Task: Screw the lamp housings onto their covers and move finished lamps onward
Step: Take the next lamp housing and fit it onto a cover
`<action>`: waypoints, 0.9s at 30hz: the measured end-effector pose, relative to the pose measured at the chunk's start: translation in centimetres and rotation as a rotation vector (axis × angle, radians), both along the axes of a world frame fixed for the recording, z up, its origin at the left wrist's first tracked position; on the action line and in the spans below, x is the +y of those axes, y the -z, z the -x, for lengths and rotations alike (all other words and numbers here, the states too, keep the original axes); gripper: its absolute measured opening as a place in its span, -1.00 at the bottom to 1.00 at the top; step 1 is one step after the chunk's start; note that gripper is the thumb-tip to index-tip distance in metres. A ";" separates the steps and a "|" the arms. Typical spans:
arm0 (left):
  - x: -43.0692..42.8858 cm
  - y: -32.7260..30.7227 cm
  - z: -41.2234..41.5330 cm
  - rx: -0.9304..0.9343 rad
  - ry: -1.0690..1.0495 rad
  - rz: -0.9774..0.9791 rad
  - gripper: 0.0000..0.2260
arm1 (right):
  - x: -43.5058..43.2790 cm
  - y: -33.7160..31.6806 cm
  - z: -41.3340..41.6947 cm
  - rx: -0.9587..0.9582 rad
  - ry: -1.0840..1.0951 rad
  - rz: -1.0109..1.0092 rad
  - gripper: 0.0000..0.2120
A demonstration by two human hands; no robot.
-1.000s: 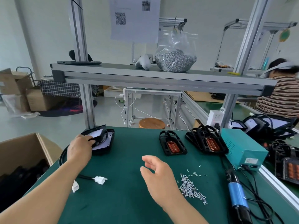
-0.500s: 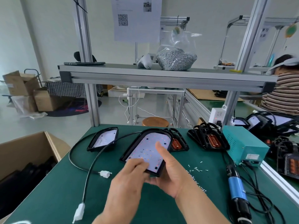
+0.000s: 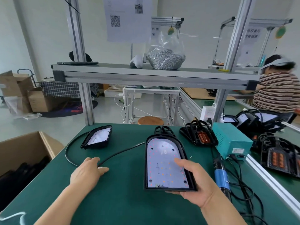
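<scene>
Green bench [image 3: 129, 205], near centre: right hand [image 3: 198, 189] grips lamp housing [image 3: 164, 163] by its near-right corner, LED board up, probably to carry it to a cover [image 3: 198, 135] far right; left hand [image 3: 88, 172] lies on its cable [image 3: 123, 152], probably clearing slack, pinching or just pressing I cannot tell.

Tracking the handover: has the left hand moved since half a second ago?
Yes. The left hand went leftward off the lamp housing, away from the teal box, onto the cable.

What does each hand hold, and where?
The right hand grips the lamp housing at its near right corner, thumb on top. The left hand lies on the cable; a grip cannot be told.
</scene>
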State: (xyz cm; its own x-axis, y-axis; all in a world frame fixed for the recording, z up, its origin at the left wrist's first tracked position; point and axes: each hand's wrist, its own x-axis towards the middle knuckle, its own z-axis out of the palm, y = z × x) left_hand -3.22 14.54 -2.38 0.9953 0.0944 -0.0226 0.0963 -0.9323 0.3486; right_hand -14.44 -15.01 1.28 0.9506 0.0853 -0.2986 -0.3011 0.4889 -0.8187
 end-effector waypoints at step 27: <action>-0.9 2.0 -4.7 -0.237 -0.119 0.449 -0.83 | 1.9 2.2 3.0 0.134 -0.043 0.868 -0.65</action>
State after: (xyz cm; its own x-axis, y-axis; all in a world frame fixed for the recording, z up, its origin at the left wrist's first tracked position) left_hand 1.51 13.68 -4.42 0.9609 0.2402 0.1376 0.0627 -0.6729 0.7370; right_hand -17.45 -13.11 -0.91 0.9040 -0.1887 -0.3837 -0.4253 -0.3037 -0.8526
